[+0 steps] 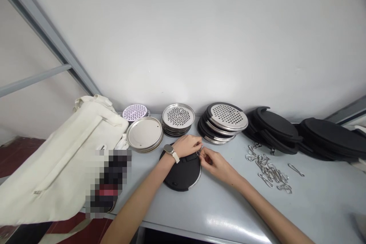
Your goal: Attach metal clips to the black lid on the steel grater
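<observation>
A round black disc [183, 175] with a metal rim along its right edge lies on the table before me. My left hand [187, 145], with a watch on the wrist, reaches across the disc's top, its fingers closed at the upper right edge; what they grip is hidden. From the right, my right hand [214, 163] pinches at that same edge, its fingertips on a small metal wire clip [198, 153], seen only in part. The two hands' fingertips are very close together. Similar wire clips [270, 169] lie loose in a pile to the right.
Along the wall stand a lilac perforated disc [135, 113], plain metal discs [145, 133], metal grater discs [178, 117], black-rimmed grater discs [228, 116] and stacked black discs [277, 124], [334, 137]. A cream bag [65, 160] and a blurred-out item cover the left end of the grey table [228, 213].
</observation>
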Available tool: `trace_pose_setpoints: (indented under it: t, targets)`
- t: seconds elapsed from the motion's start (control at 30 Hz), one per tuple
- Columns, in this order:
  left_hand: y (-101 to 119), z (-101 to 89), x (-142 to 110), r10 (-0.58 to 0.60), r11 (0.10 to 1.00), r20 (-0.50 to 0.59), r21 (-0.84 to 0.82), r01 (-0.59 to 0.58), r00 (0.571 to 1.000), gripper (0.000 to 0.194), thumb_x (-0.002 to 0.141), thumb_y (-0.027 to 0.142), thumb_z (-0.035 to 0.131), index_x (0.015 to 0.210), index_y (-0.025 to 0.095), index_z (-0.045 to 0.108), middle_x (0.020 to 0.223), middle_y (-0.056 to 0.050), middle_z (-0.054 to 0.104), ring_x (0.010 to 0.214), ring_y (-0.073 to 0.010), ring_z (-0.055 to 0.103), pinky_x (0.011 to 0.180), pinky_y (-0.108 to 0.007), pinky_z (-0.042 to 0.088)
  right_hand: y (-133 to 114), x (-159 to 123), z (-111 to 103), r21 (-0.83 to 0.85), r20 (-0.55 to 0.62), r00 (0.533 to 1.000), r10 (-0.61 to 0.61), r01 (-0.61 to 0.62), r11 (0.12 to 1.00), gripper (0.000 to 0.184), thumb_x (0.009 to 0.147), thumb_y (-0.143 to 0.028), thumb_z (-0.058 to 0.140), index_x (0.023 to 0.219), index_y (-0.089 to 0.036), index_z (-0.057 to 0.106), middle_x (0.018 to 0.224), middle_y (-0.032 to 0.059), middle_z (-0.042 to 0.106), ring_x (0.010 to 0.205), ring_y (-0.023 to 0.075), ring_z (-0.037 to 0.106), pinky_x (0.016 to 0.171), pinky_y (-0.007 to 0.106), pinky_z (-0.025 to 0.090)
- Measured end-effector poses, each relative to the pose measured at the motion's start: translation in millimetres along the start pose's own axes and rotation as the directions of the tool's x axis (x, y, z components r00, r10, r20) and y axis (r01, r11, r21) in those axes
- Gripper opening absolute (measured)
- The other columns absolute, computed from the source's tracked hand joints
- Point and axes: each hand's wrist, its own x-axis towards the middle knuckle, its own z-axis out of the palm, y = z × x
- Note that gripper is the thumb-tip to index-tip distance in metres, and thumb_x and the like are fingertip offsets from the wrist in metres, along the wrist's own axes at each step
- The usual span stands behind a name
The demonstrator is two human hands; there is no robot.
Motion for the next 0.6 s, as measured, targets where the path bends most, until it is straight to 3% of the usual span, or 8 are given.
trace_pose_setpoints:
  t: [0.6]
  targets:
    - [1.8, -0.5, -0.1, 0.001, 0.999, 0.002, 0.045, -0.001, 1.0, 0.025, 0.096, 0.029, 0.038, 0.085, 0.019, 0.058, 0.079, -0.004, 0.065, 0.074, -0.0171, 0.061, 0.066, -0.025, 0.039, 3.1, -0.2, 4.7, 0.029, -0.063, 0.998, -0.031, 0.033, 0.999, 0.012, 0.09, -0.024, 0.041, 0.078, -0.022, 0.038, 0.071, -0.0029, 0.046, 0.062, 0.0125, 0.044, 0.057, 0.024, 0.036]
